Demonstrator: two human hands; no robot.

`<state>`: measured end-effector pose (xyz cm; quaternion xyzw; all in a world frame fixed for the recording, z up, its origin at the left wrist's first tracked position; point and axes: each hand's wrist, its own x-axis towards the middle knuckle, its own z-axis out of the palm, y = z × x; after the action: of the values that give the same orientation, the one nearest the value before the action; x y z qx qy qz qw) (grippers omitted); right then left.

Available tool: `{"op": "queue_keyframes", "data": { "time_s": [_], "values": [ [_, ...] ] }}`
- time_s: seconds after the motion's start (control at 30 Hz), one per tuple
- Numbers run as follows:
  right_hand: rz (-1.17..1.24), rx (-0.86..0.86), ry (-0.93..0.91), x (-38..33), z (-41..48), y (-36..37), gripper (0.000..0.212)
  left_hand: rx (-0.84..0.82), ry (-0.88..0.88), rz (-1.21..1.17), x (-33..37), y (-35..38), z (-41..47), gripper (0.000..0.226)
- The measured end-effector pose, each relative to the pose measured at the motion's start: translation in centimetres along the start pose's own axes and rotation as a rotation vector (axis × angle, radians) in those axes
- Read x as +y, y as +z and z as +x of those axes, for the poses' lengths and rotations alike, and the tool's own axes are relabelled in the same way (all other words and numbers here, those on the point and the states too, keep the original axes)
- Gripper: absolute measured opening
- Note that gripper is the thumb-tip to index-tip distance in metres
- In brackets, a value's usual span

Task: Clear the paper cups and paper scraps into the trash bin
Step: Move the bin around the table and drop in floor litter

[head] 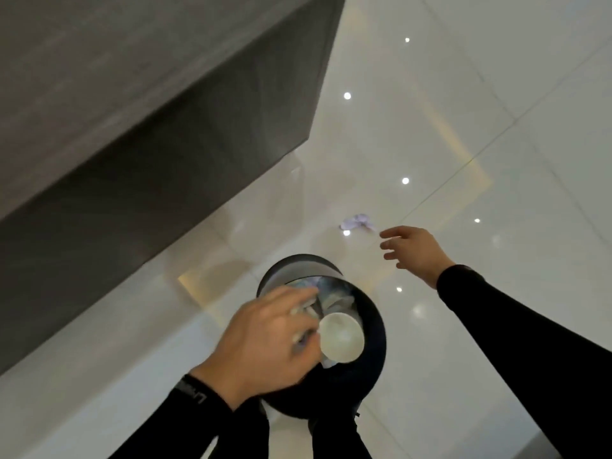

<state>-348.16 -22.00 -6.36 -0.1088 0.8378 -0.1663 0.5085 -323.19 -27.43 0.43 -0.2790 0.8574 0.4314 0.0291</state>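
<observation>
left hand (265, 336): I see it over the mouth of the trash bin (376, 329), motion-blurred, fingers bent down, fingertips right against the paper cup (341, 337); pale bits show between the fingers; I can't tell whether it grips anything.
right hand (414, 251): out beyond the bin and to its right, fingers loosely spread and relaxed, holding nothing, touching nothing.
paper cup: white, open mouth facing up at me, inside the bin's rim as seen from above, just right of the left fingertips; can't tell if it rests on the contents.
paper scrap (357, 222): crumpled, pale, on the floor beyond the bin, just beside the right fingertips but apart from them.
trash bin: black, round, upright, between the two arms; crumpled pale stuff inside behind the cup.
sleeves (530, 342): black on both arms; dark wristband (192, 390) on the left.
floor (496, 127): glossy white tile, bright light spots.
grey counter (132, 94): big block upper left, well apart from both hands.
</observation>
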Motion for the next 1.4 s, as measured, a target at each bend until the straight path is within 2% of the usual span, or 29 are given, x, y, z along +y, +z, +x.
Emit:
{"op": "queue_keyframes", "data": {
  "time_s": [0.07,0.17,0.2,0.37,0.47,0.57,0.67,0.83,0.93,1.03,1.17,1.23,1.3,1.33,1.4],
  "values": [
    [-0.066,-0.002,-0.038,0.6,2.1,0.3,0.035,0.123,-0.146,-0.125,-1.5,0.6,2.0,0.022],
    [-0.286,-0.024,-0.084,2.3,5.9,1.2,0.042,0.286,-0.411,-0.319,-4.5,1.9,5.4,0.016],
    [-0.359,-0.041,-0.088,3.0,7.4,1.7,0.043,0.291,-0.477,-0.357,-5.7,2.6,6.4,0.010],
    [-0.590,-0.127,-0.079,6.0,13.9,4.9,0.046,0.165,-0.697,-0.397,-10.8,5.0,8.9,0.013],
    [-0.608,-0.138,-0.114,7.5,16.2,6.3,0.052,0.148,-0.743,-0.376,-12.4,5.4,8.5,0.016],
    [-0.576,-0.066,-0.168,8.1,16.8,6.8,0.054,0.158,-0.757,-0.357,-12.7,5.1,7.9,0.012],
    [-0.532,-0.001,-0.188,7.8,15.0,5.9,0.046,0.154,-0.787,-0.337,-12.1,4.4,7.4,0.013],
    [-0.315,0.098,-0.362,5.6,5.9,2.5,0.036,0.137,-0.767,-0.337,-8.3,2.7,6.5,0.016],
    [-0.119,0.064,-0.428,3.8,-1.9,0.8,0.026,0.126,-0.753,-0.376,-4.8,1.7,6.0,0.013],
    [-0.123,-0.006,-0.452,2.9,-8.3,0.0,0.018,0.088,-0.749,-0.327,-1.5,0.8,5.1,0.019],
    [-0.464,-0.234,-0.400,4.0,-12.6,1.5,0.026,0.031,-0.777,-0.298,1.3,-0.3,3.1,0.022],
    [-0.486,-0.166,-0.348,5.1,-13.2,2.2,0.024,0.012,-0.775,-0.278,1.7,-0.6,2.1,0.022],
    [-0.283,0.056,-0.190,6.7,-13.0,2.8,0.031,0.003,-0.769,-0.260,1.5,-0.8,1.0,0.021],
    [-0.166,0.119,-0.064,7.7,-12.6,3.1,0.045,0.003,-0.766,-0.254,1.3,-0.8,0.5,0.021],
    [0.105,-0.011,0.262,9.4,-11.7,4.2,0.073,-0.002,-0.765,-0.220,0.7,-0.6,-0.6,0.020]
  ]
}}
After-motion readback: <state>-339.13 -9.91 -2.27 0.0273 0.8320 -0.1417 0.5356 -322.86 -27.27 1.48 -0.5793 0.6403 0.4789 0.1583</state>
